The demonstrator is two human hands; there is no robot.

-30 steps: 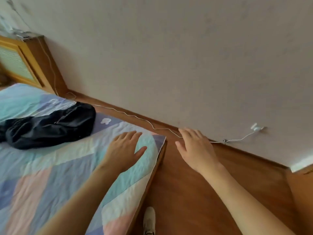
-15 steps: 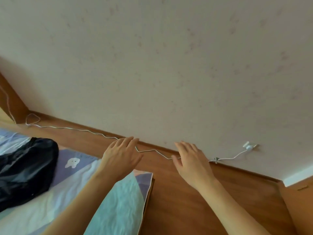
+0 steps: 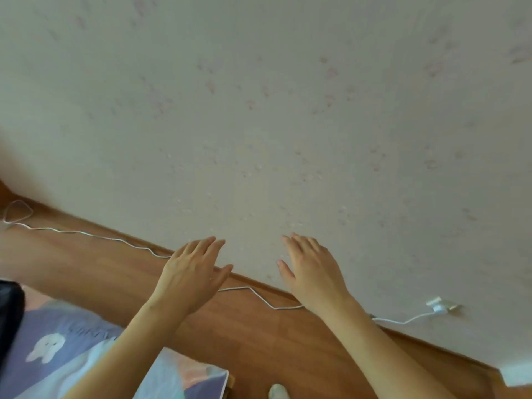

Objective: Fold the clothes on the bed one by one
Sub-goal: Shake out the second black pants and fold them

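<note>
1. A pale wall [image 3: 288,110] with faint pinkish marks is seen filling most of the head view, meeting the floor along a slanting line.
2. A brown wooden floor [image 3: 244,335] is shown as a band running from the left edge down to the lower right corner.
3. The bed [image 3: 178,378] is seen at the lower left, covered with a patchwork sheet of blue, purple and pink patches; its corner lies near the bottom edge, just left of centre.
4. Dark clothes [image 3: 10,318] are seen on the bed at the far left edge of the view, mostly cut off, so the kind of garment cannot be told.
5. The left hand [image 3: 193,277] is held out, palm down, beyond the bed's corner, fingers straight and slightly spread, nothing grasped.
6. The right hand [image 3: 313,275] is held out beside it, well apart from the bed, fingers straight and close together, nothing grasped.
7. A thin white cable [image 3: 86,233] is laid along the floor by the wall, passing behind both hands.
8. A small white plug [image 3: 439,308] is seen at the wall's foot on the right, where the cable ends.
9. What may be a shoe tip [image 3: 277,391] is visible at the bottom edge, blurred.
</note>
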